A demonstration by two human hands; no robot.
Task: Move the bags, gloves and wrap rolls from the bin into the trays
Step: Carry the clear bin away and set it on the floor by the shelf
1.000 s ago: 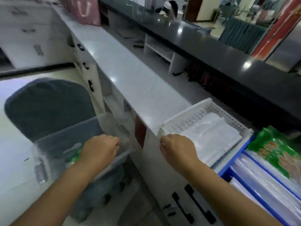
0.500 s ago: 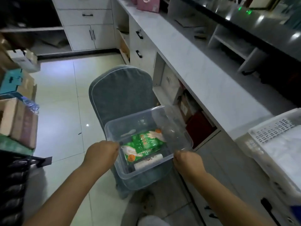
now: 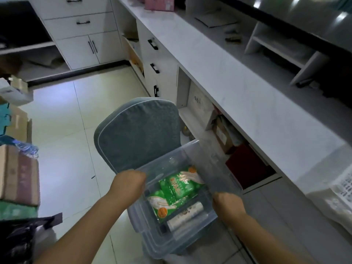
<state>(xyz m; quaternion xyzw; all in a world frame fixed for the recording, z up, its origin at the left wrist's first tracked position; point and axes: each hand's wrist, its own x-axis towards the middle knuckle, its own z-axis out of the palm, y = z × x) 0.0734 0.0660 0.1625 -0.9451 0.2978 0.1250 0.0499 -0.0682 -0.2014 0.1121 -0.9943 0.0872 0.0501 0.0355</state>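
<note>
A clear plastic bin [image 3: 202, 159] rests on a grey padded chair [image 3: 139, 130]. Inside it lie two green glove packs [image 3: 179, 187] and, nearer to me, a white wrap roll [image 3: 185, 216]. My left hand [image 3: 127, 185] grips the bin's left rim with curled fingers. My right hand [image 3: 227, 203] grips the right rim. A white mesh tray [image 3: 339, 189] holding white bags shows at the right edge on the counter.
A long white counter [image 3: 247, 88] runs along the right, with open shelves and drawers under it. Cardboard boxes [image 3: 17, 176] are stacked at the left. Pale floor tiles [image 3: 62, 130] lie between. A pink bag [image 3: 160, 3] stands at the counter's far end.
My view swung left from the trays to the bin. My right hand left the white tray and took hold of the bin's right rim; the left hand stays on the left rim.
</note>
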